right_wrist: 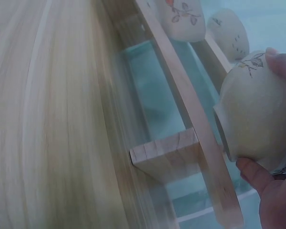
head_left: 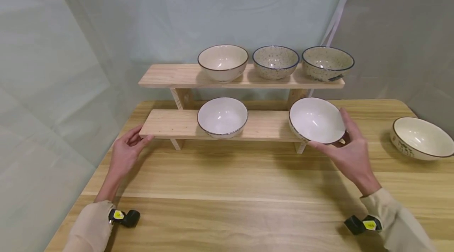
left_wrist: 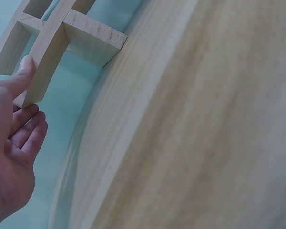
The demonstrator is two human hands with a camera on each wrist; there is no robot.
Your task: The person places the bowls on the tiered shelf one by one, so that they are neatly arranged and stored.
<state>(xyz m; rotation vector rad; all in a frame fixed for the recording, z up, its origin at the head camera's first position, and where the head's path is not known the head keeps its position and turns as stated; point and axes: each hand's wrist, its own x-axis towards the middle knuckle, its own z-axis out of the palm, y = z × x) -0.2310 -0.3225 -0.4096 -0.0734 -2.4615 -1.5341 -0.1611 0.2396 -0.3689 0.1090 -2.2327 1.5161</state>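
A two-tier wooden shelf stand [head_left: 166,124] stands on the table. My left hand [head_left: 125,151] grips the left end of its lower board, thumb on the board and fingers curled below, as the left wrist view shows. My right hand [head_left: 351,157] holds a white bowl [head_left: 315,120] with a dark rim at the lower board's right end. In the right wrist view this bowl [right_wrist: 257,114] is tilted, with a fingertip by its foot; whether it touches the board I cannot tell. Another white bowl [head_left: 222,117] sits mid-board on the lower tier.
On the upper board stand a cream bowl [head_left: 223,62] and two speckled bowls, one in the middle [head_left: 276,62] and one at the right end [head_left: 327,63]. A cream bowl [head_left: 422,137] rests on the table [head_left: 227,220] at far right. Pale sheeting [head_left: 230,11] hangs behind.
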